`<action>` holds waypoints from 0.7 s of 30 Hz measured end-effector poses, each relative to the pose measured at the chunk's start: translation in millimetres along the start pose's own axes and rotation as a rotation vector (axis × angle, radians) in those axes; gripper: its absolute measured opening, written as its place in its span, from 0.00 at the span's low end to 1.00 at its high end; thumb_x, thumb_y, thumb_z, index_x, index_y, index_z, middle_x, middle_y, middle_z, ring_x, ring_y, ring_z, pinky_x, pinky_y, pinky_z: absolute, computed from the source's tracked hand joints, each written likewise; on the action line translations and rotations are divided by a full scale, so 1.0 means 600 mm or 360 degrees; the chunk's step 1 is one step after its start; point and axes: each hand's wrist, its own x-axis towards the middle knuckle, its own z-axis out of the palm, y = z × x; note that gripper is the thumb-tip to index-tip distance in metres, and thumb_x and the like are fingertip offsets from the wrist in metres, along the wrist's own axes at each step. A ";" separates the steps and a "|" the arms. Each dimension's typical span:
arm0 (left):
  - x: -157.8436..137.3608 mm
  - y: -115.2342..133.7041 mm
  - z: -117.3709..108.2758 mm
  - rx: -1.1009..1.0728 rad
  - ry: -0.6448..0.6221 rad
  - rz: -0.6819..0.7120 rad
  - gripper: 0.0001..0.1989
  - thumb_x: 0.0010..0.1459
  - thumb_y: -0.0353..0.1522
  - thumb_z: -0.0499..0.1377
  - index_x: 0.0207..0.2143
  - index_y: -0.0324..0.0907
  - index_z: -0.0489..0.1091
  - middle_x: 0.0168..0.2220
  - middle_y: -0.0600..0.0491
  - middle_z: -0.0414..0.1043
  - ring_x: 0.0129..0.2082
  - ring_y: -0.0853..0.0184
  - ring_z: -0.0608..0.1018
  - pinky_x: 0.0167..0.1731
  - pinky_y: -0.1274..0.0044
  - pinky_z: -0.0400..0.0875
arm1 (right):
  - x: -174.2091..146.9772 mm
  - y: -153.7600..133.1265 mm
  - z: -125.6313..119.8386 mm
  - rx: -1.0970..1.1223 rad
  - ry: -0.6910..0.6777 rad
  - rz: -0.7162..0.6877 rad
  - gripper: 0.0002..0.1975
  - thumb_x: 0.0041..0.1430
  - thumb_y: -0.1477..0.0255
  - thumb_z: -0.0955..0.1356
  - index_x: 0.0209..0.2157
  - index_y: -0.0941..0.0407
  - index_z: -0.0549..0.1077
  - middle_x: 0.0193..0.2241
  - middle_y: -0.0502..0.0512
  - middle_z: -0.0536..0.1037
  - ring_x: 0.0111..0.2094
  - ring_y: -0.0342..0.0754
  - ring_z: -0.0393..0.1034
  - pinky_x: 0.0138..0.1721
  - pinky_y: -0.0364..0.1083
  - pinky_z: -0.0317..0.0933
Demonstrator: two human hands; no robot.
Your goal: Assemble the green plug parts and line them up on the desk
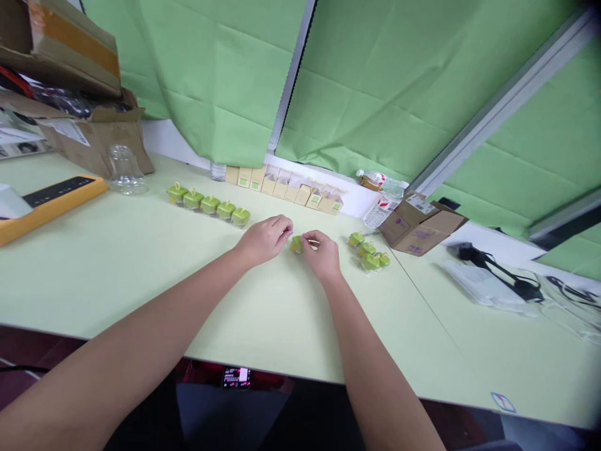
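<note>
I find smooth, plastic-looking surfaces on the small green-lidded container [295, 245]. My tabletop [263, 319] looks smooth and low in sheen; the curtain [197, 75] is matt, creased cloth, the carton [399, 222] matt cardboard, the bottle [393, 184] glossy, see-through plastic.

No wording can be read with certainty; purple print and a white label [421, 203] are borne by the brown carton [399, 222] at the right; another white label [71, 131] is carried by the open carton [101, 147] at the left; green labels [337, 206] are seen on some of the small boxes [282, 185]; a blue-edged sticker [503, 402] with a red mark is fixed near the front edge of the table [282, 326]; small, illegible lines are shown on the phone screen [236, 378].
</note>
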 end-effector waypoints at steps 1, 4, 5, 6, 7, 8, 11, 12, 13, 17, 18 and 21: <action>-0.001 -0.002 0.001 -0.0007 -0.0009 -0.0029 0.05 0.67 0.30 0.48 0.38 0.43 0.63 0.36 0.52 0.71 0.36 0.66 0.74 0.36 0.74 0.66 | -0.002 -0.010 0.005 0.0061 -0.0030 -0.0018 0.09 0.58 0.64 0.66 0.34 0.53 0.76 0.35 0.51 0.80 0.37 0.47 0.73 0.45 0.48 0.68; -0.004 -0.009 0.003 -0.0027 -0.0036 -0.0150 0.04 0.65 0.33 0.52 0.40 0.43 0.63 0.37 0.52 0.71 0.36 0.66 0.74 0.34 0.74 0.65 | -0.004 -0.037 0.005 0.0207 0.0047 -0.0009 0.10 0.58 0.62 0.66 0.33 0.53 0.76 0.35 0.52 0.79 0.38 0.48 0.72 0.44 0.48 0.67; -0.004 -0.011 0.003 -0.0036 -0.0046 -0.0181 0.05 0.64 0.35 0.53 0.41 0.43 0.63 0.38 0.52 0.70 0.37 0.65 0.74 0.33 0.74 0.64 | -0.005 -0.044 0.001 0.0278 0.0062 0.0023 0.11 0.58 0.62 0.66 0.32 0.53 0.75 0.34 0.53 0.78 0.37 0.47 0.71 0.42 0.47 0.67; -0.004 -0.013 0.003 -0.0047 -0.0054 -0.0200 0.07 0.64 0.37 0.55 0.41 0.43 0.63 0.38 0.51 0.70 0.37 0.64 0.74 0.34 0.73 0.64 | -0.005 -0.050 -0.003 0.0364 0.0027 0.0064 0.11 0.57 0.62 0.67 0.31 0.54 0.75 0.33 0.52 0.77 0.35 0.47 0.71 0.39 0.46 0.67; -0.004 -0.014 0.002 -0.0059 -0.0064 -0.0206 0.09 0.63 0.38 0.56 0.41 0.43 0.63 0.38 0.51 0.70 0.38 0.63 0.73 0.34 0.73 0.64 | -0.005 -0.056 -0.008 0.0458 -0.0061 0.0106 0.10 0.56 0.62 0.67 0.31 0.54 0.75 0.31 0.52 0.76 0.32 0.46 0.69 0.35 0.45 0.66; -0.004 -0.016 0.001 -0.0068 -0.0078 -0.0197 0.11 0.62 0.39 0.57 0.41 0.43 0.63 0.39 0.50 0.69 0.39 0.62 0.73 0.35 0.72 0.65 | -0.006 -0.061 -0.013 0.0541 -0.0189 0.0139 0.09 0.55 0.63 0.68 0.30 0.54 0.74 0.29 0.51 0.75 0.30 0.45 0.67 0.33 0.45 0.64; -0.002 -0.020 -0.003 -0.0065 -0.0125 -0.0157 0.12 0.60 0.39 0.59 0.42 0.43 0.63 0.41 0.50 0.69 0.41 0.61 0.73 0.36 0.72 0.66 | -0.010 -0.067 -0.019 0.0696 -0.0474 0.0184 0.07 0.51 0.66 0.70 0.28 0.55 0.73 0.26 0.49 0.72 0.27 0.43 0.65 0.28 0.44 0.63; -0.002 -0.021 -0.004 -0.0059 -0.0133 -0.0145 0.13 0.60 0.39 0.59 0.42 0.43 0.63 0.41 0.49 0.69 0.42 0.61 0.73 0.37 0.72 0.66 | -0.012 -0.067 -0.018 0.0720 -0.0487 0.0183 0.08 0.50 0.66 0.71 0.29 0.55 0.72 0.28 0.49 0.72 0.28 0.43 0.66 0.28 0.44 0.63; -0.001 -0.022 -0.006 -0.0049 -0.0135 -0.0136 0.13 0.59 0.39 0.60 0.42 0.43 0.63 0.42 0.49 0.69 0.42 0.61 0.73 0.38 0.72 0.66 | -0.013 -0.066 -0.018 0.0737 -0.0487 0.0180 0.08 0.50 0.66 0.72 0.30 0.55 0.71 0.29 0.49 0.72 0.29 0.43 0.66 0.29 0.44 0.64; 0.001 -0.022 -0.013 -0.0025 -0.0144 -0.0096 0.18 0.56 0.41 0.63 0.44 0.43 0.63 0.43 0.49 0.70 0.45 0.60 0.73 0.40 0.71 0.67 | -0.014 -0.060 -0.018 0.0774 -0.0588 0.0200 0.11 0.50 0.65 0.73 0.32 0.54 0.70 0.30 0.48 0.71 0.29 0.42 0.66 0.30 0.45 0.65; 0.001 -0.022 -0.013 -0.0028 -0.0154 -0.0088 0.19 0.56 0.41 0.63 0.44 0.43 0.63 0.43 0.49 0.70 0.45 0.60 0.73 0.40 0.71 0.67 | -0.014 -0.059 -0.019 0.0787 -0.0632 0.0210 0.11 0.50 0.65 0.73 0.31 0.54 0.70 0.29 0.47 0.70 0.28 0.42 0.66 0.31 0.45 0.65; 0.001 -0.020 -0.015 -0.0044 -0.0185 -0.0083 0.20 0.55 0.42 0.63 0.45 0.43 0.63 0.44 0.49 0.70 0.46 0.59 0.73 0.41 0.70 0.67 | -0.014 -0.060 -0.023 0.0834 -0.0715 0.0221 0.10 0.50 0.65 0.72 0.31 0.54 0.70 0.28 0.46 0.69 0.26 0.41 0.65 0.31 0.46 0.65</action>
